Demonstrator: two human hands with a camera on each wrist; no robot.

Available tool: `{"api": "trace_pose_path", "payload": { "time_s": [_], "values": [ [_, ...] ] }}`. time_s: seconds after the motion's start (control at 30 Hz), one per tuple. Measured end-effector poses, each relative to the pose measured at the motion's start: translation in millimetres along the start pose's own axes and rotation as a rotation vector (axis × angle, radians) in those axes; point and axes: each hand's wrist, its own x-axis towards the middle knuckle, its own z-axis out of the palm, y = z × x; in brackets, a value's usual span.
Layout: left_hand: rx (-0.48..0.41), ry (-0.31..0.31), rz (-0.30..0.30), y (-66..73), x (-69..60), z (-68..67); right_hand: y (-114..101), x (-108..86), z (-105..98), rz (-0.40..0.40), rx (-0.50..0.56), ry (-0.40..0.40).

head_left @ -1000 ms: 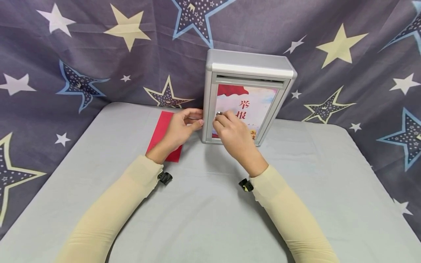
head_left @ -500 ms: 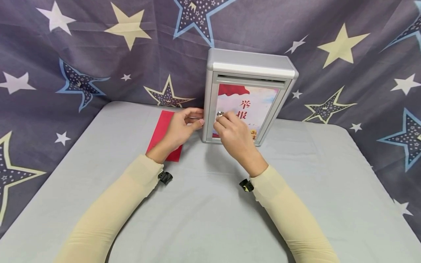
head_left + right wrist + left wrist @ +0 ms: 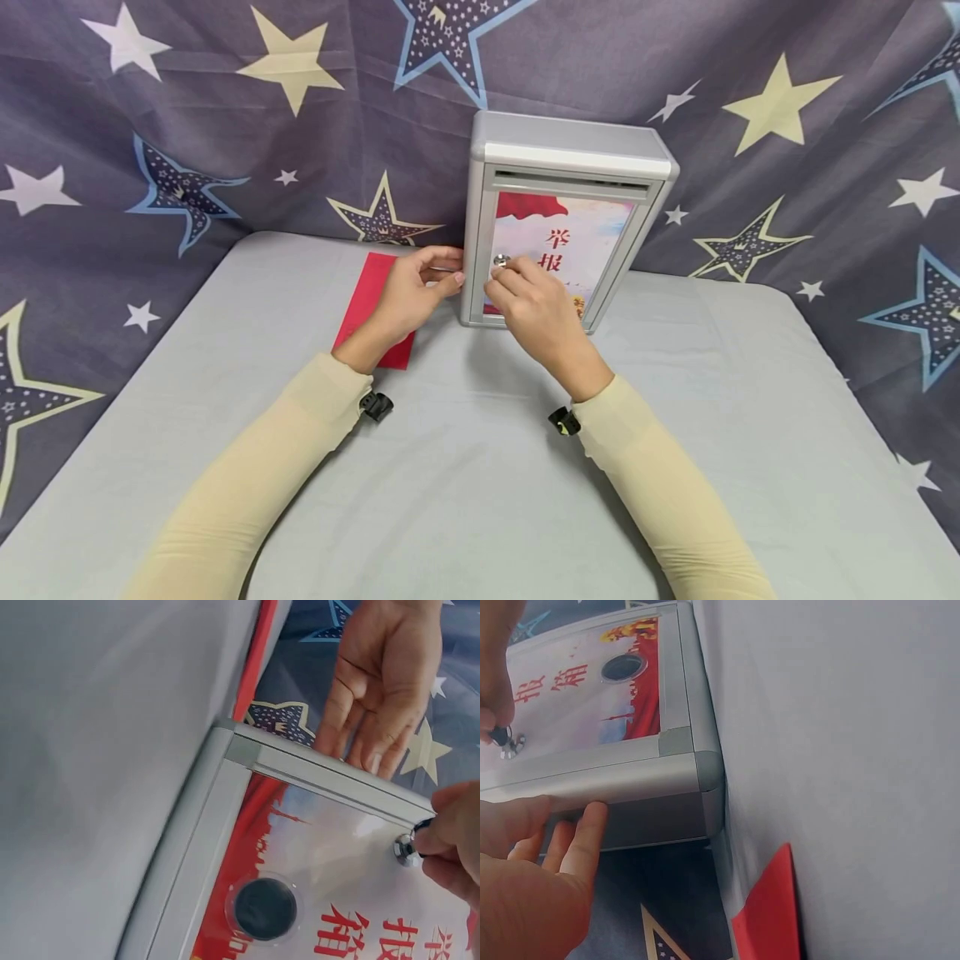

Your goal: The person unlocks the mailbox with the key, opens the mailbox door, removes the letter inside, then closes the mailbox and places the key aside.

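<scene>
A grey metal box (image 3: 573,137) stands upright at the back of the table, with a slot near its top and a printed front with red characters. My right hand (image 3: 532,308) pinches a key with a black head (image 3: 500,736) at the round silver lock (image 3: 406,855) on the door's left side. Most of the key is hidden by the fingers. My left hand (image 3: 411,292) touches the box's left side with its fingertips, fingers extended and not wrapped around anything. Under the left wrist lies a flat red paper piece, perhaps an envelope (image 3: 362,296).
A grey cloth covers the table (image 3: 450,483). Behind the box hangs a dark curtain (image 3: 405,125) with stars, close to its back. A round dark window (image 3: 265,908) sits low in the box's front.
The right hand shifts very slightly at the lock while pinching the key. The left hand, the box and the red paper piece stay in place.
</scene>
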Motion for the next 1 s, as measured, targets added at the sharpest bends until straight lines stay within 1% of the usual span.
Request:
{"api": "trace_pose_path", "payload": {
  "time_s": [0.1, 0.23, 0.43, 0.63, 0.77, 1.0],
  "values": [
    [0.001, 0.003, 0.008, -0.9, 0.6, -0.1, -2.7, -0.6, 0.8, 0.032, -0.013, 0.008],
    [0.007, 0.007, 0.009, -1.1, 0.8, -0.1, -6.7, -1.0, 1.5, 0.064, -0.049, -0.009],
    [0.012, 0.002, 0.000, -0.3, 0.1, -0.6, -9.4, -0.8, 0.9, 0.067, -0.077, -0.029],
    [0.022, -0.002, -0.001, 1.6, -0.8, -0.7, -12.9, 1.8, -2.5, 0.053, -0.068, -0.001],
    [0.025, 0.000, 0.001, 1.1, 0.0, -1.4, -17.2, 5.4, -6.7, 0.049, -0.057, 0.004],
    [0.028, -0.004, -0.018, -0.1, 0.2, -1.5, -20.1, 7.2, -10.2, 0.066, -0.003, 0.015]
  ]
}}
